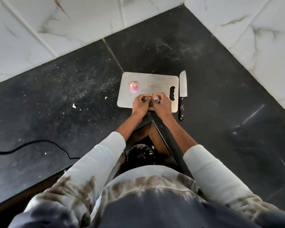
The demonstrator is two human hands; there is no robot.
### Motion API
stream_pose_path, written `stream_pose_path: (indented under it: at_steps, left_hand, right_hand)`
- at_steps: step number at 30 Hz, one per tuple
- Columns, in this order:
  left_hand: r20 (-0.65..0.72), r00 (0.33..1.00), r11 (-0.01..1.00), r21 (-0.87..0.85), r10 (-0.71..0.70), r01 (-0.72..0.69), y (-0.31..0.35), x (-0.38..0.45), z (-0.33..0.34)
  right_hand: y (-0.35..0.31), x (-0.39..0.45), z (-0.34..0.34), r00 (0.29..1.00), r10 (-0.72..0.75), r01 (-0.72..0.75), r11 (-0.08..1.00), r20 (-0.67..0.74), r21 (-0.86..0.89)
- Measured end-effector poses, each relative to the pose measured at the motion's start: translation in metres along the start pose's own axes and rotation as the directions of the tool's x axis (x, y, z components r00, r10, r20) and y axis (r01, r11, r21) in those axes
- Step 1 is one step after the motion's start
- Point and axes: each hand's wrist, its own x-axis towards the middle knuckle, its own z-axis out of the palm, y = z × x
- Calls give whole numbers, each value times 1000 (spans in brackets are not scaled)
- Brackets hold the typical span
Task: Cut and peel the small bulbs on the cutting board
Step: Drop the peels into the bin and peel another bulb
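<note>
Both hands, left [140,104] and right [161,105], pinch one bulb [155,98] between them over the board's [155,81] near edge; second bulb [134,85] lies far-left, nearer the left hand; knife [183,89] just right of board.

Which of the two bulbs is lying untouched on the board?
The pink bulb near the cutting board's far left corner; it sits alone, while the other bulb is gripped between the left hand and right hand.

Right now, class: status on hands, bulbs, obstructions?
Left hand and right hand peeling one bulb. Second bulb waits on board. Knife aside.
</note>
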Motion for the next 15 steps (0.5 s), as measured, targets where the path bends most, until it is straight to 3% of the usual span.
stream_pose_path:
  at_steps: [9,15]
  left_hand:
    - [-81,996,998,-44,35,-38,-38,-76,-21]
    - [8,999,998,-20,52,-52,-98,-123,-36]
  right_hand:
    - [7,-78,24,998,-10,13,999,-58,44]
    - [39,-150,52,989,54,-55,998,-134,-4]
